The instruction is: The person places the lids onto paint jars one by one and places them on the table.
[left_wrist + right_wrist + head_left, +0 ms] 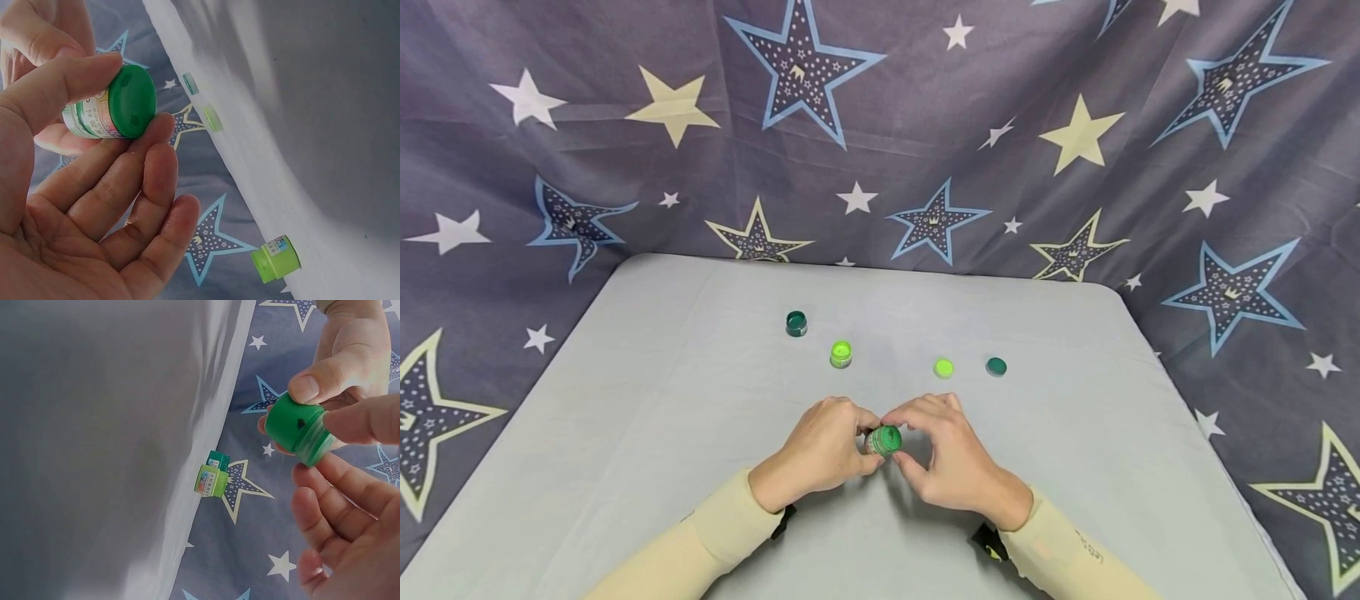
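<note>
Between both hands is a small green paint jar (883,440), tilted, with a printed label round its side. My left hand (820,446) grips it from the left, thumb and fingers on its body. My right hand (951,458) pinches its other end between thumb and index finger. In the left wrist view, the jar's smooth green end (134,100) faces the camera. The right wrist view shows a translucent rim (314,444) beside the right fingertips and a dark speck on the green side. Whether a separate lid sits on it, I cannot tell.
Farther back on the pale table (647,400) stand an uncapped dark green jar (797,324) and an uncapped light green jar (841,355). To their right lie a light green lid (943,367) and a dark green lid (996,367). A star-patterned cloth (910,150) hangs behind.
</note>
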The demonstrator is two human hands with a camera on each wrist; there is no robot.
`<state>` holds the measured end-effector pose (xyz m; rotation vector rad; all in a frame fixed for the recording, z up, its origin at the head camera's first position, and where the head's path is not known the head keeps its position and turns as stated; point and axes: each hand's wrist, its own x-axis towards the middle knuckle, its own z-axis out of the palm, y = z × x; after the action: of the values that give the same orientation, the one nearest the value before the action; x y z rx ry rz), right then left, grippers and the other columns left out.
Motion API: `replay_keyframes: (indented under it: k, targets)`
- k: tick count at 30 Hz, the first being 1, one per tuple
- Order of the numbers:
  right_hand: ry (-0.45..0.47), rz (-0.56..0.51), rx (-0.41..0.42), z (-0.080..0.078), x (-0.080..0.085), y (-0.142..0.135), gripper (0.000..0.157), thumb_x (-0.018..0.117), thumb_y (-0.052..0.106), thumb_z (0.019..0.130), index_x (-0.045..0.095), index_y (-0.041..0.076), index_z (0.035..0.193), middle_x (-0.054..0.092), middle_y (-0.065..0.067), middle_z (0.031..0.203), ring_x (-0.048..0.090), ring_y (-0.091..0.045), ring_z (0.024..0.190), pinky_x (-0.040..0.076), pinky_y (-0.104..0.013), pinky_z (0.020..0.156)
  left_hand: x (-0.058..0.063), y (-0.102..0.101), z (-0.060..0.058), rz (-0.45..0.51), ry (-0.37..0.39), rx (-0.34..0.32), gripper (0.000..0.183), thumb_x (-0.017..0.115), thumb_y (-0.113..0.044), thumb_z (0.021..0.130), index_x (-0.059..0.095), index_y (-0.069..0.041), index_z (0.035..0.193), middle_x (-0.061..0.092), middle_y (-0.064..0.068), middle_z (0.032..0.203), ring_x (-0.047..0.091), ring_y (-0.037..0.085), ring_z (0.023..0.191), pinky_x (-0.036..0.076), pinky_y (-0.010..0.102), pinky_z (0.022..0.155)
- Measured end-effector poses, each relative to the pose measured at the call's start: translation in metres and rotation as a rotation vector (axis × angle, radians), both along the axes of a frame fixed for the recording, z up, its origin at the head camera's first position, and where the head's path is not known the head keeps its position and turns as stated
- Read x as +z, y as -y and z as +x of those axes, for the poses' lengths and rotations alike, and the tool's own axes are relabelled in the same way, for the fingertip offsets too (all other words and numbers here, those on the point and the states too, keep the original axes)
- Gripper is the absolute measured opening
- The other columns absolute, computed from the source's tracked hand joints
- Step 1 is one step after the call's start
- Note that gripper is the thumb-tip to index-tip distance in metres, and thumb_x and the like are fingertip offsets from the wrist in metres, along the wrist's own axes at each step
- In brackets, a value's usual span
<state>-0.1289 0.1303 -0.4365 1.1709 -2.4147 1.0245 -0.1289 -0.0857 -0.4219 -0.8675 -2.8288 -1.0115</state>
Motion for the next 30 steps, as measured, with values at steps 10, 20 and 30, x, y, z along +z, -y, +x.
replay_keyframes:
  k: [10,20,30]
  targets:
    - [-0.015,0.007,-0.050,0.0006,0.0005,0.0012,0.027,0.086,0.018,0.078,0.074,0.016,0.102,0.071,0.011,0.093,0.062,-0.011,0.083,0.036,-0.032,0.082,0.0017,-0.0003,0.0008,-0.009,0.014,0.013,0.015,0.089,-0.016,0.073,0.081,-0.022,0.084,0.068,-0.015,0.073,0.043,0.002,0.060,0.042,0.025,0.059]
    - [-0.011,0.039,-0.139,-0.0004,-0.0018,0.0021,0.023,0.086,0.036,0.083,0.072,0.018,0.087,0.069,0.003,0.081,0.061,-0.013,0.076,0.037,-0.032,0.078,0.0025,-0.0003,0.0013,-0.007,0.021,0.012,0.014,0.088,-0.015,0.074,0.080,-0.022,0.082,0.067,-0.014,0.073,0.041,0.003,0.059,0.040,0.024,0.057]
    - [-0.002,0.047,-0.179,-0.0001,-0.0030,0.0021,0.030,0.085,0.043,0.083,0.068,0.019,0.078,0.067,0.005,0.075,0.059,-0.009,0.072,0.034,-0.031,0.075,0.0037,-0.0005,0.0029,-0.021,0.038,0.030,0.020,0.090,-0.019,0.074,0.083,-0.018,0.093,0.073,-0.009,0.085,0.052,0.006,0.071,0.046,0.027,0.066]
